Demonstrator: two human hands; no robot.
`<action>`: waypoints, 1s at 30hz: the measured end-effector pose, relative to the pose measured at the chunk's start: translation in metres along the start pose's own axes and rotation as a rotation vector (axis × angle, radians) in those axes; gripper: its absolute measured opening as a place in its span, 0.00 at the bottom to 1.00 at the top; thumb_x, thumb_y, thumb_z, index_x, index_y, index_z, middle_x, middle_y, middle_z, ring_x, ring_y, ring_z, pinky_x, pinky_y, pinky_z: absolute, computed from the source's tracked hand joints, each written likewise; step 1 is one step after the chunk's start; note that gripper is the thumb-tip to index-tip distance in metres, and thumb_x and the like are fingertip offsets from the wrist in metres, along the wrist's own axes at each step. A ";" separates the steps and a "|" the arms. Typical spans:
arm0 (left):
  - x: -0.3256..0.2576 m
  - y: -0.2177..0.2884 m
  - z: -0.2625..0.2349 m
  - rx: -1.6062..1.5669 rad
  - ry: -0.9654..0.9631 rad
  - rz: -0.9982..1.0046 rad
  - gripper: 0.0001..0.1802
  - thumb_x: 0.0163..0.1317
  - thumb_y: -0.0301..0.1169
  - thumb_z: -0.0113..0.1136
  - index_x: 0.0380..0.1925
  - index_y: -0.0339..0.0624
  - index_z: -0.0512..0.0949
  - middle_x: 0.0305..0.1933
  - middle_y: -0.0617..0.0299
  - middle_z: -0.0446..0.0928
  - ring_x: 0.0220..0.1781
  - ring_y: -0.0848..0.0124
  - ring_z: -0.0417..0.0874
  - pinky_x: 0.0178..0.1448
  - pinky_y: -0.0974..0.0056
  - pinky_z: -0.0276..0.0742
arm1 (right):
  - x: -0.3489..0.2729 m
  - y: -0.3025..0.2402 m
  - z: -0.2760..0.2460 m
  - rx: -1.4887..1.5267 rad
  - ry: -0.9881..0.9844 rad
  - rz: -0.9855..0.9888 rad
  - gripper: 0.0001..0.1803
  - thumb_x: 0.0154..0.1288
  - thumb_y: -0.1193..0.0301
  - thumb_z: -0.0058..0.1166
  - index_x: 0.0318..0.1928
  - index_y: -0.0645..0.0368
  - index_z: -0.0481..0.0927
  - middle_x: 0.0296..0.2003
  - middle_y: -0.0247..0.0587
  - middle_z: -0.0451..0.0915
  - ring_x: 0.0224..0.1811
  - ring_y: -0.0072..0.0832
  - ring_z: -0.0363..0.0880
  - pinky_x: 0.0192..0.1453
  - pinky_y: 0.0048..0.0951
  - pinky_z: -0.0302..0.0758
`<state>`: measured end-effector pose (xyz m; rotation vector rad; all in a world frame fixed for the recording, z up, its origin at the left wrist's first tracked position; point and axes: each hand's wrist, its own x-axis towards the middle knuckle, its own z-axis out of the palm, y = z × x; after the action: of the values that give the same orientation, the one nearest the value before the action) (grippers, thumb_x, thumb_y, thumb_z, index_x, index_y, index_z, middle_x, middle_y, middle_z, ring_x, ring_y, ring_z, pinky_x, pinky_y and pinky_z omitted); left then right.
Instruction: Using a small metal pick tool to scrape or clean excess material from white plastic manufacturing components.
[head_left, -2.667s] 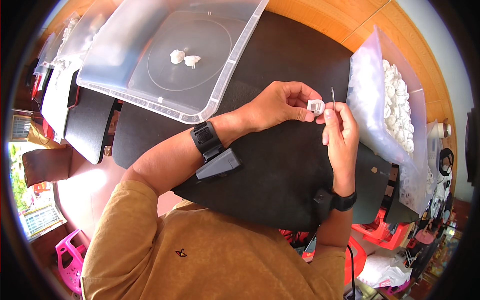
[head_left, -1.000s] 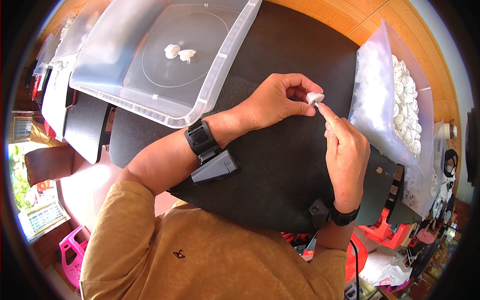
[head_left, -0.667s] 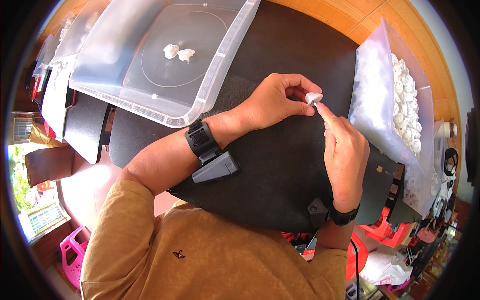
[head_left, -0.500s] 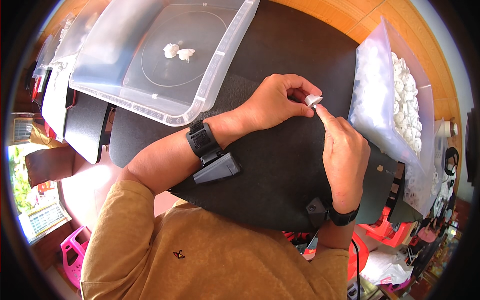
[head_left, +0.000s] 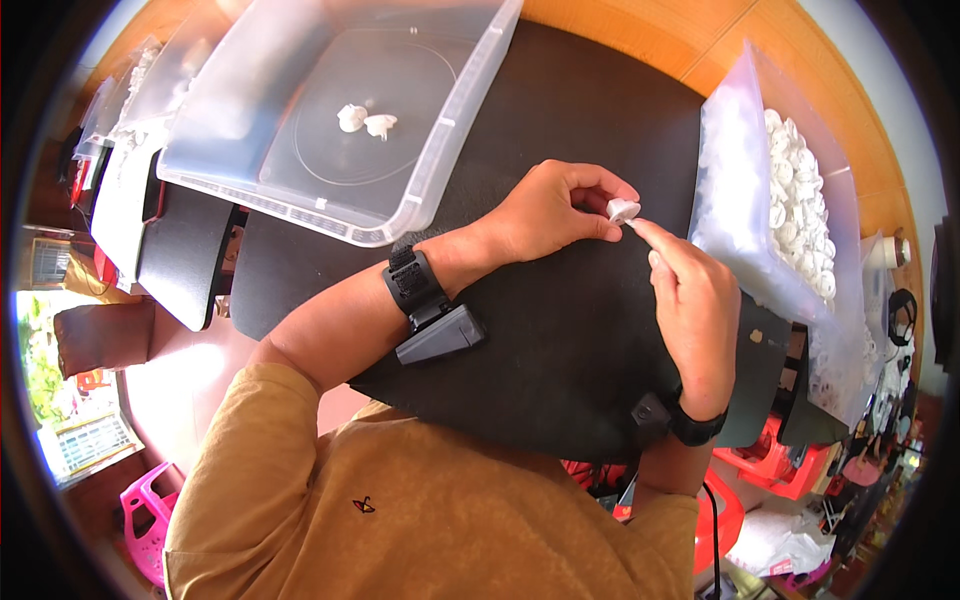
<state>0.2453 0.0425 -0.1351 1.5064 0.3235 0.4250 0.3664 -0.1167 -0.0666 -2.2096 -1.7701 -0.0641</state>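
My left hand (head_left: 545,212) is closed over the middle of the black table, pinching a small white round plastic part (head_left: 622,210) with a wider rim between thumb and fingers. My right hand (head_left: 697,312) comes in from the right with its index finger stretched out, the fingertip against the part's lower right side. Its thumb stands apart from that finger and the other fingers are curled under, partly hidden. Two similar white plastic parts (head_left: 366,121) lie in the clear plastic bin (head_left: 400,222) at the far left.
A translucent bin (head_left: 733,190) heaped with white plastic parts (head_left: 800,205) stands at the right, close to my right hand. The black table (head_left: 560,340) runs up to my body. Red plastic stools (head_left: 775,462) are below at the right, and a pink one (head_left: 148,520) at the left.
The white part has tilted in my left fingers and dropped slightly. My right index fingertip has moved a little down with it. The view has shifted slightly.
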 end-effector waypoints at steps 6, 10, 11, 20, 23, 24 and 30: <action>0.002 -0.001 0.000 -0.537 -0.090 -0.065 0.21 0.61 0.22 0.67 0.53 0.39 0.74 0.52 0.60 0.79 0.54 0.72 0.80 0.61 0.65 0.77 | 0.006 0.005 0.008 0.767 0.197 0.202 0.19 0.59 0.77 0.64 0.52 0.64 0.78 0.27 0.31 0.78 0.22 0.10 0.66 0.26 0.15 0.64; -0.003 -0.002 -0.002 -0.724 -0.174 -0.060 0.19 0.62 0.25 0.66 0.53 0.40 0.75 0.55 0.60 0.77 0.57 0.71 0.79 0.63 0.63 0.77 | 0.012 0.007 0.034 1.029 0.113 0.280 0.09 0.65 0.74 0.62 0.43 0.63 0.79 0.27 0.27 0.77 0.21 0.10 0.66 0.24 0.14 0.62; -0.003 -0.002 -0.002 -0.728 -0.166 -0.059 0.19 0.62 0.25 0.66 0.53 0.40 0.75 0.55 0.60 0.77 0.57 0.71 0.79 0.63 0.63 0.77 | 0.012 0.011 0.035 1.076 0.105 0.265 0.07 0.67 0.74 0.60 0.42 0.63 0.79 0.27 0.27 0.77 0.21 0.09 0.66 0.24 0.14 0.62; -0.002 -0.001 0.002 -0.734 -0.156 -0.093 0.14 0.67 0.27 0.61 0.52 0.40 0.75 0.53 0.62 0.77 0.56 0.72 0.79 0.63 0.64 0.77 | 0.015 0.013 0.038 1.104 0.143 0.299 0.06 0.70 0.73 0.57 0.41 0.63 0.79 0.27 0.28 0.77 0.21 0.09 0.65 0.23 0.14 0.61; -0.003 0.001 0.003 -0.709 -0.118 -0.124 0.13 0.67 0.27 0.61 0.50 0.39 0.75 0.52 0.62 0.78 0.55 0.73 0.79 0.61 0.66 0.77 | 0.015 0.011 0.040 1.119 0.137 0.300 0.05 0.69 0.74 0.56 0.40 0.62 0.79 0.29 0.28 0.78 0.22 0.09 0.65 0.23 0.13 0.61; -0.003 0.002 0.003 -0.684 -0.099 -0.119 0.13 0.67 0.27 0.61 0.49 0.38 0.75 0.50 0.62 0.79 0.53 0.73 0.80 0.60 0.66 0.78 | 0.016 0.005 0.038 1.050 0.166 0.280 0.05 0.69 0.74 0.56 0.40 0.63 0.79 0.29 0.28 0.78 0.23 0.10 0.67 0.24 0.14 0.62; -0.006 0.010 0.004 -0.518 -0.025 -0.125 0.13 0.66 0.30 0.62 0.46 0.34 0.76 0.46 0.60 0.80 0.49 0.73 0.82 0.55 0.68 0.81 | 0.015 0.002 0.041 0.842 0.197 0.191 0.04 0.66 0.77 0.56 0.40 0.65 0.79 0.30 0.31 0.78 0.28 0.15 0.73 0.32 0.19 0.70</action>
<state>0.2408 0.0359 -0.1253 0.9798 0.2606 0.3562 0.3659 -0.0918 -0.1031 -1.6551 -1.1570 0.4130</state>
